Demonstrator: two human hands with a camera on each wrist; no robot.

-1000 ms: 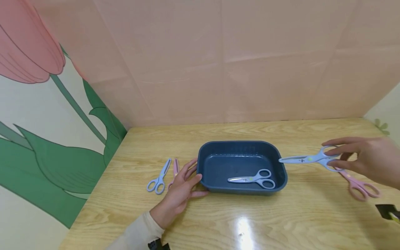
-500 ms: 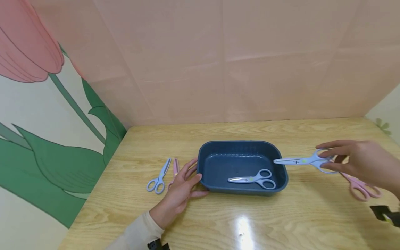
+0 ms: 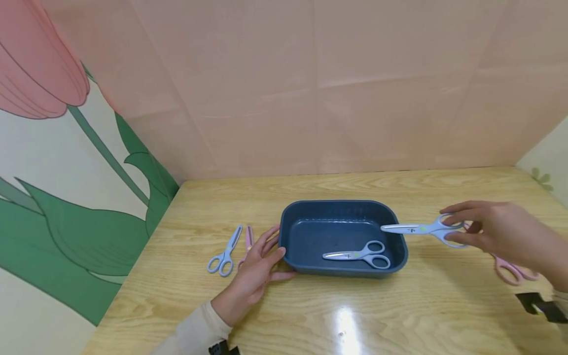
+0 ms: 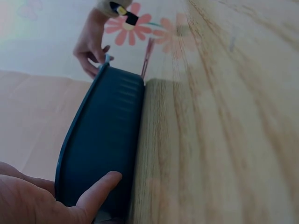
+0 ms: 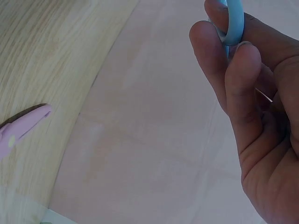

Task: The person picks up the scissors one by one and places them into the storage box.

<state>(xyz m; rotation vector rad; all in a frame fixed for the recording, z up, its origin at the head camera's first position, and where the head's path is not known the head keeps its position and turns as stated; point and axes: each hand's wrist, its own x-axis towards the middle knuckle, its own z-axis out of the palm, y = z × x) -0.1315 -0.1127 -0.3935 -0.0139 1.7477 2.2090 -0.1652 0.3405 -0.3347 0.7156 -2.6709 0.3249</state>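
In the head view, my left hand holds the left end of a dark blue rectangular tub, thumb at the rim and other fingers against the outside. Inside the tub lies a pair of light blue scissors. To the right, my right hand pinches a second pair of light blue scissors by the handle loops. Their blades point left, over the tub's right rim. In the right wrist view, only part of a blue handle loop shows between my fingertips; the blades are out of sight.
Left of the tub, light blue scissors and pink scissors, partly hidden by my left hand, lie on the wooden table. More pink scissors lie under my right hand. A pink covering rises behind the table.
My right hand has moved left with the light blue scissors, bringing their blade tips from the tub's right rim to over its inside. My left hand and the tub look unmoved.
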